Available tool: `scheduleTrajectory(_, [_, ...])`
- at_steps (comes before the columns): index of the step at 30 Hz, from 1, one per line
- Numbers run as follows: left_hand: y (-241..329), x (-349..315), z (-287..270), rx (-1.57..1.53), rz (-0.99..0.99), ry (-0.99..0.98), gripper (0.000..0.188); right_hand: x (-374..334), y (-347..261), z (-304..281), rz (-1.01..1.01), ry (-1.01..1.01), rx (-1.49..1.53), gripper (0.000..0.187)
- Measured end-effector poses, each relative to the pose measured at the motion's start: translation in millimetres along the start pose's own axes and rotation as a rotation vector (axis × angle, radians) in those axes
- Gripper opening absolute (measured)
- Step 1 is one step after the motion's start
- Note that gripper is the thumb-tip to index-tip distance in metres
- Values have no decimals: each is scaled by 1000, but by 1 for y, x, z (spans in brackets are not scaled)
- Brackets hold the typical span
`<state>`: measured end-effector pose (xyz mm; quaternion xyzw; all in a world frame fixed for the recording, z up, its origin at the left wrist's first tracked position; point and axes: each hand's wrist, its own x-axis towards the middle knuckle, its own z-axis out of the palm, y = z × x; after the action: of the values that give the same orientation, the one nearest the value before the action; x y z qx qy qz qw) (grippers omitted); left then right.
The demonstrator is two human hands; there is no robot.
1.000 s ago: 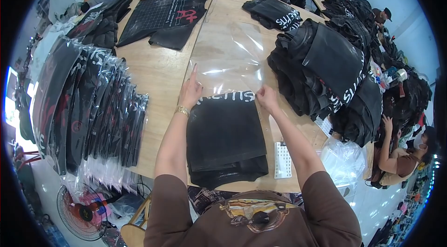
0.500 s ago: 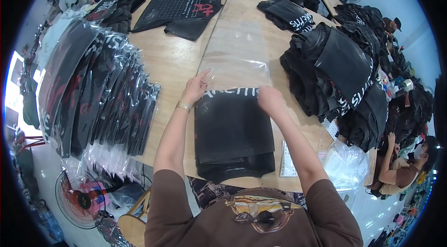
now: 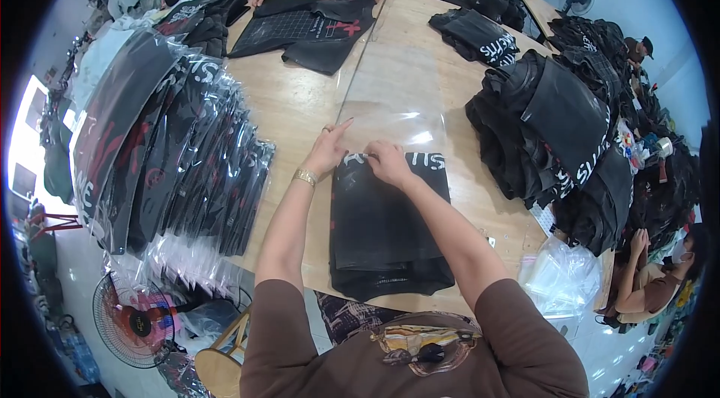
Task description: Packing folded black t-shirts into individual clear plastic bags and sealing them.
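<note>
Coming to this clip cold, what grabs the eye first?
Centre: the left hand and right hand rest at the top edge of a folded black garment in a clear plastic bag on the wooden table. Bagged garments fan out at left; loose black garments heap at right.

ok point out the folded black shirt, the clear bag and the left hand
folded black shirt (image 3: 386,237), head view, middle of the folded cloth
clear bag (image 3: 394,98), head view, flat middle of the film
left hand (image 3: 328,152), head view, back of the hand

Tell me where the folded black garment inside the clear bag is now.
In the head view, the folded black garment lies on the wooden table directly before the person, under both hands, between the bagged stack on the left and unbagged piles on the right.
</note>
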<state>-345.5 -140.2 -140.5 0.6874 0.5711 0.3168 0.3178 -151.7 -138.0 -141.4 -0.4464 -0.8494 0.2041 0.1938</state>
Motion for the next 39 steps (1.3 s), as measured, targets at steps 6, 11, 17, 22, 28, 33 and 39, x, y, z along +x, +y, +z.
scheduleTrajectory(6, [-14,4,1,35,87,30,67,-6,16,13,157,226,378,15])
scheduleTrajectory(11, [-10,2,4,111,157,-5,72,-2,10,10,148,318,132,15])
scheduleTrajectory(17, [2,-6,0,52,143,-37,75,-4,2,-2,35,377,-133,16])
scheduleTrajectory(22, [7,-18,-5,17,120,-14,71,-40,50,-39,402,833,-264,30])
scheduleTrajectory(28, [13,-23,1,38,19,12,62,-51,109,-55,837,277,71,22])
scheduleTrajectory(33, [13,-30,12,68,30,99,50,-57,131,-44,684,488,348,15])
scheduleTrajectory(39, [23,-36,18,-458,-280,324,38,-66,119,-67,822,189,732,12])
